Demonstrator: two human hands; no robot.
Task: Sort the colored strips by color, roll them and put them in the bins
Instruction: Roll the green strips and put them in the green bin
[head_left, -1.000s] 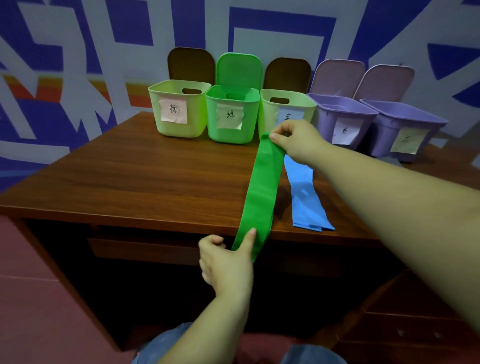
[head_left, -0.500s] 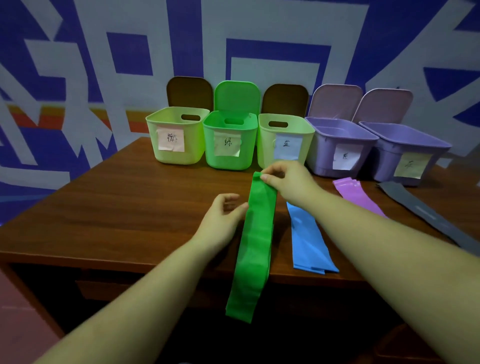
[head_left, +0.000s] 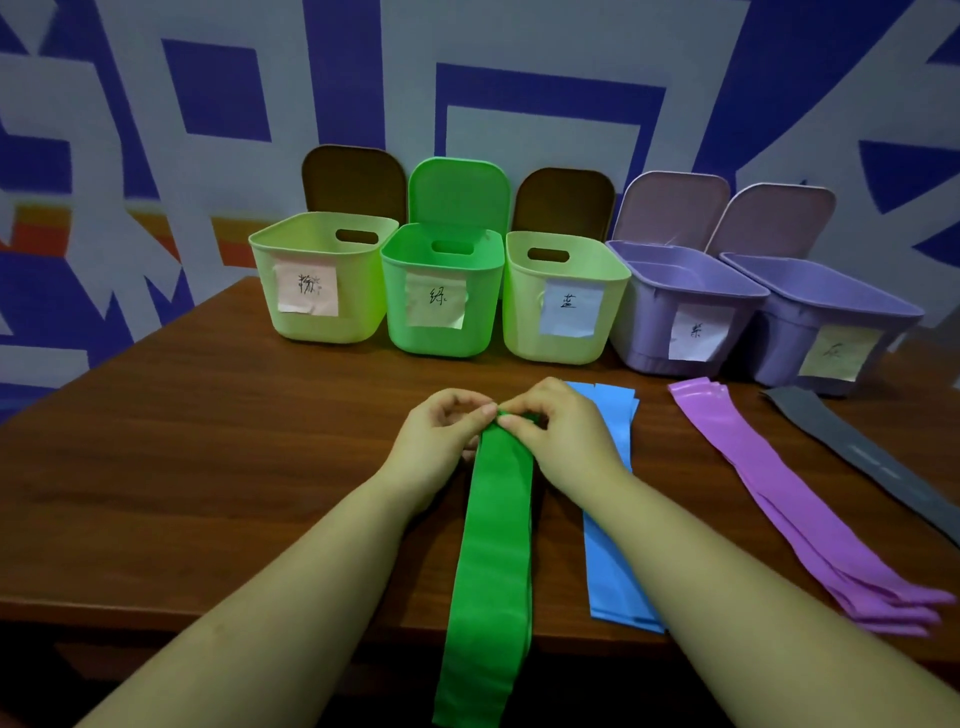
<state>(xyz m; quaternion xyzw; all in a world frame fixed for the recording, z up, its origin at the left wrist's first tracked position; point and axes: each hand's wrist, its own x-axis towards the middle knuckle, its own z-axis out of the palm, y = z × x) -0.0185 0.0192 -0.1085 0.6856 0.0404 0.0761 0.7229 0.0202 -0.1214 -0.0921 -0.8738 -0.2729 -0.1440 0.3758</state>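
Here both hands meet at the far end of the green strip (head_left: 498, 530): left hand (head_left: 441, 441) and right hand (head_left: 563, 441) each pinch its folded tip. The strip lies lengthwise on the wooden table (head_left: 208, 467), its near end hanging over the front edge. Blue strips (head_left: 613, 561) lie just right; five bins (head_left: 441, 296) behind.
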